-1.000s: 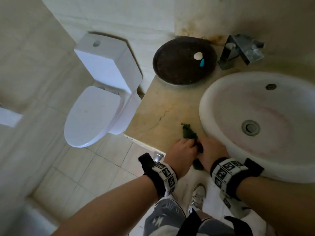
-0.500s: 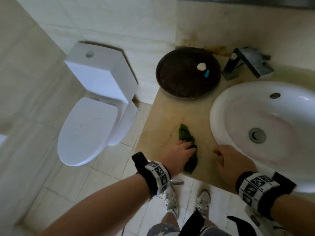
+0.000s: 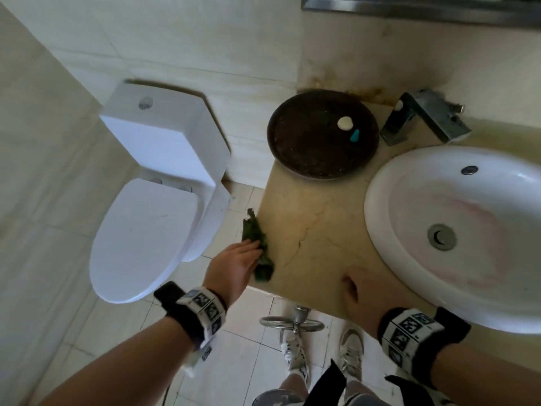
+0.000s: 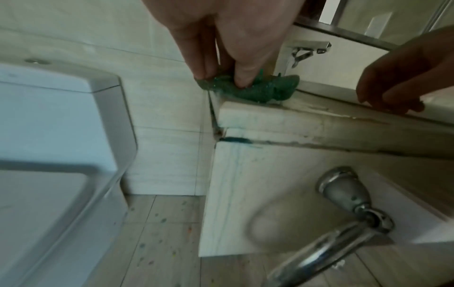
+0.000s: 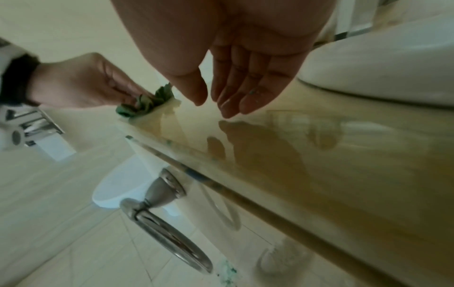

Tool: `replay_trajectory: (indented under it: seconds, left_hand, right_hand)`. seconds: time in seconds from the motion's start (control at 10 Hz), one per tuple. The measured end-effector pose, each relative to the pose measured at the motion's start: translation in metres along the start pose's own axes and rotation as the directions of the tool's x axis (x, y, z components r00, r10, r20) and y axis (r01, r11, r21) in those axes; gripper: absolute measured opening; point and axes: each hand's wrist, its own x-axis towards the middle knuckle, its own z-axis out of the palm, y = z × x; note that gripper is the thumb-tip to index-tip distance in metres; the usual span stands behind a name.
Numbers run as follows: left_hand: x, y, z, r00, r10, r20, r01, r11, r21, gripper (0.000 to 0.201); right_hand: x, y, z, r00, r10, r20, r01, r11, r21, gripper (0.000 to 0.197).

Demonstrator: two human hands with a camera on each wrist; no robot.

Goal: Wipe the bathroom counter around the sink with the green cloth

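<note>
Beige counter (image 3: 316, 230), left hand (image 3: 234, 268) pinching green cloth (image 3: 257, 244) at edge, right hand (image 3: 369, 291) relaxed

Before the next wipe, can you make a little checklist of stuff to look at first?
1. Left hand holds the green cloth: ok, its fingers pinch it.
2. Cloth sits on the counter: ok, but right at the left edge, partly overhanging.
3. Right hand clear of the cloth: ok, it is open above the counter near the sink, holding nothing.
4. Path toward the back: not ok, a dark round tray stands there.
5. Cloth spread flat for wiping: not ok, it is bunched up.
6. Counter clean: cannot tell, the surface looks glossy and yellowish.
</note>
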Motion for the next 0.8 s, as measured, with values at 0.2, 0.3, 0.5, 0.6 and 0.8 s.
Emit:
replay_trajectory:
  seconds: [0.2,0.3,0.5,0.6,0.8]
  left_hand:
    - [-0.03,-0.012,-0.009,0.99,-0.099,-0.097,0.091,0.992,-0.083,0.019]
    - [0.014,0.008,-0.028,0.989,0.002,-0.149,-0.017,0.994,-0.104,0.02]
    - [0.14,0.065,-0.053,0.991,0.068,-0.115,-0.074,0.996,-0.047,0.026]
    - [0.191,0.079,-0.052,0.996,0.049,-0.069,-0.049,0.999,-0.005,0.032]
    - [0.24,0.086,-0.035,0.997,-0.07,0.032,0.067,0.995,0.079,0.039]
  right_hand:
    - [0.006,-0.046,-0.009,0.995,-0.073,0.075,0.068,0.996,0.064,0.025]
    - [0.022,-0.064,-0.026,0.988,-0.123,0.091,0.114,0.989,0.099,0.038]
    - [0.056,-0.057,-0.071,0.998,0.013,0.068,-0.015,1.0,0.021,0.05]
    - [0.066,-0.035,-0.089,0.995,0.077,0.059,-0.077,0.997,-0.013,0.054]
    - [0.071,0.014,-0.104,0.988,0.15,0.04,-0.148,0.987,-0.054,0.053]
